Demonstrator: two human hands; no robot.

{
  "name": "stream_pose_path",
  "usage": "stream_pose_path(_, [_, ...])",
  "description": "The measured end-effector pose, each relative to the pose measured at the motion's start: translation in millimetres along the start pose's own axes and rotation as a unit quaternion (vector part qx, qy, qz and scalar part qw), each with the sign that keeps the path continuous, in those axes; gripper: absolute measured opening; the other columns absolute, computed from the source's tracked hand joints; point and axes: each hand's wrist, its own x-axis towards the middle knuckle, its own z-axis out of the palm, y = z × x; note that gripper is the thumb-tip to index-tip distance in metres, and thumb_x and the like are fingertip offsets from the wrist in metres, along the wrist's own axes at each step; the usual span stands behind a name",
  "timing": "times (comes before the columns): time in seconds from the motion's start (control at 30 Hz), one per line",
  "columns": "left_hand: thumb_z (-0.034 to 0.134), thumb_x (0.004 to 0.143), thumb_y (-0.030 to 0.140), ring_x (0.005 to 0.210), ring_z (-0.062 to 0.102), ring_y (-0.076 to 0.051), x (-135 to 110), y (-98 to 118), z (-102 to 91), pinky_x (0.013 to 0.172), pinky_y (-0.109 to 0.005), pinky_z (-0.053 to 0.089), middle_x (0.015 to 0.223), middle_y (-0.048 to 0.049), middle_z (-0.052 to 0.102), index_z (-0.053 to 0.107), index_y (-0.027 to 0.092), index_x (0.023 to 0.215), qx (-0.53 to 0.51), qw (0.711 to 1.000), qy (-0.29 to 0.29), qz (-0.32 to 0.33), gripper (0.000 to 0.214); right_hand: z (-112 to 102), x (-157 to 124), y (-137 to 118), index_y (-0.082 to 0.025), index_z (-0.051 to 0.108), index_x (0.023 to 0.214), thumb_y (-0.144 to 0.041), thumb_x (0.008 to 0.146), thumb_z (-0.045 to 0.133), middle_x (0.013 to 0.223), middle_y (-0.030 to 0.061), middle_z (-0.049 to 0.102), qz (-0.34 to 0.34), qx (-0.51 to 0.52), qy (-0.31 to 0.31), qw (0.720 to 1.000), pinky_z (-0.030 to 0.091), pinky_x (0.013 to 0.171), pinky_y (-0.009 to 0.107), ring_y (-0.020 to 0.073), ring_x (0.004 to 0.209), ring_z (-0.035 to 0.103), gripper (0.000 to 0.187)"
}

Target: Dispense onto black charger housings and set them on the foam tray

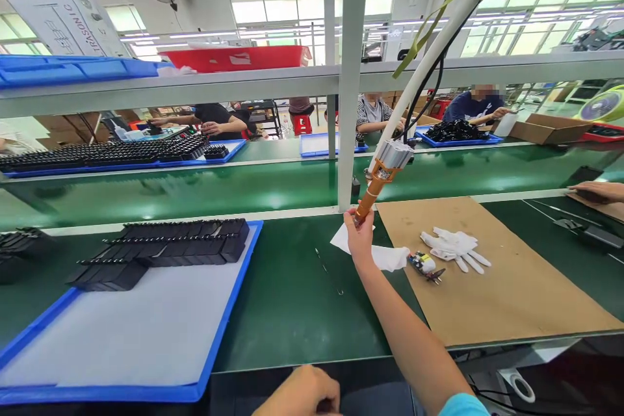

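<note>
My right hand [360,237] is raised over the green bench, its fingers wrapped around the lower end of an orange-and-silver cylindrical tool [377,185]. That tool hangs from a slanting white pipe [424,62] with a black cable. Behind and below the hand lies a piece of white paper [390,258]. Low in the view, near the bench's front edge, my left hand [302,393] is closed with curled fingers; nothing shows in it. On the bench between the hands rests a thin metal hook [329,271].
A blue-rimmed tray [146,338] at left carries several black boxy parts [182,244]. A cardboard sheet [487,312] at right bears white gloves [453,246] and a small circuit board [425,264]. A grey post [348,110] stands ahead. A co-worker's hand [599,191] is at far right.
</note>
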Motion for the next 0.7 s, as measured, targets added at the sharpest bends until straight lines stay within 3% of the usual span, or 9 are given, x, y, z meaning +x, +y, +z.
stream_pose_path(0.1, [0.063,0.077,0.056,0.075,0.064,-0.019,-11.3,55.3,-29.1,0.072,-0.03,0.048,0.082,-0.0017,0.071,0.072,0.031,0.088,0.049,0.996,0.067,0.033,0.028,0.7,-1.2,-1.4,-0.023,0.045,0.114,-0.04,0.082,0.06,0.092,0.0016,0.061,0.001,0.0,-0.003,1.0,0.047,0.074,0.029,0.0122,0.074,0.056,0.039])
stream_pose_path(0.17, [0.059,0.083,0.048,0.084,0.064,-0.018,-3.1,81.5,-59.4,0.082,-0.029,0.047,0.091,-0.0021,0.072,0.07,0.029,0.096,0.063,0.98,0.173,0.074,0.026,1.1,-1.8,-2.2,-0.023,0.045,0.111,-0.04,0.082,0.06,0.092,0.0014,0.06,0.001,0.001,-0.003,1.0,0.048,0.074,0.029,0.0122,0.075,0.057,0.037])
stream_pose_path(0.23, [0.054,0.087,0.045,0.089,0.063,-0.019,20.5,90.2,-96.4,0.08,-0.03,0.048,0.098,-0.0037,0.071,0.068,0.026,0.101,0.061,0.936,0.337,0.082,0.027,1.1,-2.5,-3.5,-0.024,0.043,0.113,-0.04,0.082,0.06,0.095,0.0021,0.06,-0.002,0.004,-0.002,1.0,0.049,0.075,0.03,0.0124,0.076,0.058,0.038])
stream_pose_path(0.33, [0.054,0.085,0.04,0.097,0.062,-0.019,72.1,76.1,-156.3,0.08,-0.029,0.05,0.109,-0.0049,0.067,0.062,0.024,0.111,0.041,0.871,0.484,0.071,0.031,0.6,-3.1,-7.2,-0.024,0.038,0.119,-0.04,0.084,0.058,0.101,0.0036,0.059,-0.009,0.02,0.003,1.0,0.051,0.076,0.032,0.0131,0.078,0.061,0.043])
stream_pose_path(0.5, [0.062,0.08,0.034,0.102,0.061,-0.023,154.0,49.3,-235.0,0.085,-0.036,0.05,0.123,-0.0108,0.06,0.053,0.02,0.122,0.069,0.859,0.506,0.038,0.045,-1.4,-2.9,-14.8,-0.022,0.044,0.107,-0.039,0.084,0.06,0.094,0.0033,0.06,-0.016,0.033,0.036,0.999,0.05,0.079,0.032,0.0152,0.083,0.061,0.034])
stream_pose_path(0.7, [0.071,0.077,0.032,0.117,0.056,-0.026,239.6,55.9,-286.1,0.095,-0.037,0.045,0.134,-0.0177,0.054,0.044,0.016,0.133,0.123,0.869,0.479,0.017,0.064,-1.5,-6.9,-16.6,-0.023,0.046,0.099,-0.039,0.085,0.059,0.085,0.0008,0.059,-0.021,0.039,0.048,0.998,0.049,0.069,0.029,0.014,0.072,0.059,0.025])
